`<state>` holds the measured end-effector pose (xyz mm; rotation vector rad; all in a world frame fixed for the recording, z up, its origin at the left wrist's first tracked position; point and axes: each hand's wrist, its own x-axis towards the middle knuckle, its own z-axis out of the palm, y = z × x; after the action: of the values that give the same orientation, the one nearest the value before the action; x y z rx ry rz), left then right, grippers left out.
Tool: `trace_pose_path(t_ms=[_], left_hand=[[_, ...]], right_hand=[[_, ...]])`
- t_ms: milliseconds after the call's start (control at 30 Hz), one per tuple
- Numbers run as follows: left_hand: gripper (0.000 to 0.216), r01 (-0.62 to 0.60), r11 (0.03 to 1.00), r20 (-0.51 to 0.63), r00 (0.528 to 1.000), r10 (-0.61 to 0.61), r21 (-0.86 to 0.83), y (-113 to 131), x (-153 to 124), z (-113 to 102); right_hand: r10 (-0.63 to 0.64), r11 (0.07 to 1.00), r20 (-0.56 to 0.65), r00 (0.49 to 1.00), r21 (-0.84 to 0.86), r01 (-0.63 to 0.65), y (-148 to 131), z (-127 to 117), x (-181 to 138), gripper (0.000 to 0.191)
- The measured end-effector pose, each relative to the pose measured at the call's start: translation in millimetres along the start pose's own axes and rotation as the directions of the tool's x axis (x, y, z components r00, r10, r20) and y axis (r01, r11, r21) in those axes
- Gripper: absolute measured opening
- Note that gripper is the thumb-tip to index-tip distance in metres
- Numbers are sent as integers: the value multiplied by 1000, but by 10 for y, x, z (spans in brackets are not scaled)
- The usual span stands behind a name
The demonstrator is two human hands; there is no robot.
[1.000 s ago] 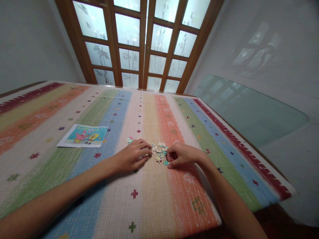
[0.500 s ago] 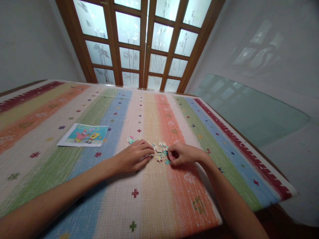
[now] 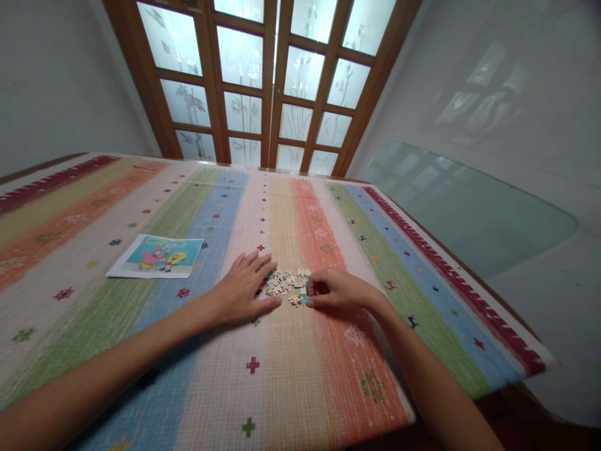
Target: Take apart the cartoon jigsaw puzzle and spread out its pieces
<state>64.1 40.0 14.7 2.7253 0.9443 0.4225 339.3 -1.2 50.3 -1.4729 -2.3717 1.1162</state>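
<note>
A small heap of jigsaw puzzle pieces lies on the striped tablecloth between my hands. Many show their pale backs; a few at the lower right show teal and yellow print. At the heap's left edge is my left hand, palm down, fingers spread and thumb stretched toward the pieces. My right hand rests at the right edge with its fingers curled and thumb close to the fingertips, against the pieces there. Whatever sits between those fingertips is too small to make out.
A printed cartoon picture sheet lies on the tablecloth to the left. Beyond the table's far edge stand wooden glass-paned doors. A pale green glass panel is at the right, by the wall.
My left hand has shifted left and spread its fingers. The few pieces beyond it no longer show apart, and the heap reaches farther left. My right hand has moved slightly left.
</note>
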Motion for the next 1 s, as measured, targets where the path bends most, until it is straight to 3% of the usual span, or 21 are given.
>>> trace_pose_path(t_ms=[133,233,333,433,533,767,1000], left_hand=[[92,143,989,40,989,-144,27,-62,-23,117],[86,88,995,36,996,-86,-46,-70,-21,145],[75,16,991,-11,1000,-17,-135,-60,-21,161],[65,-28,974,-60,998,15,-225,-65,-25,181],[60,-57,950,-93,995,29,-306,-93,-24,187],[47,-70,891,-148,989,3,-449,-107,4,147],[34,-90,854,-195,981,-13,-512,-143,46,116]], right_hand=[[-87,996,-66,994,-32,85,-42,61,41,16],[-198,977,-177,964,-113,180,-1,12,20,21],[-273,950,-285,919,-230,210,139,-69,-23,50],[-251,944,-242,937,-275,182,303,-107,-44,70],[-219,956,-183,958,-237,174,386,-92,-25,56],[-263,962,-279,924,-151,228,274,21,62,15],[-273,962,-312,910,-109,251,175,96,88,12]])
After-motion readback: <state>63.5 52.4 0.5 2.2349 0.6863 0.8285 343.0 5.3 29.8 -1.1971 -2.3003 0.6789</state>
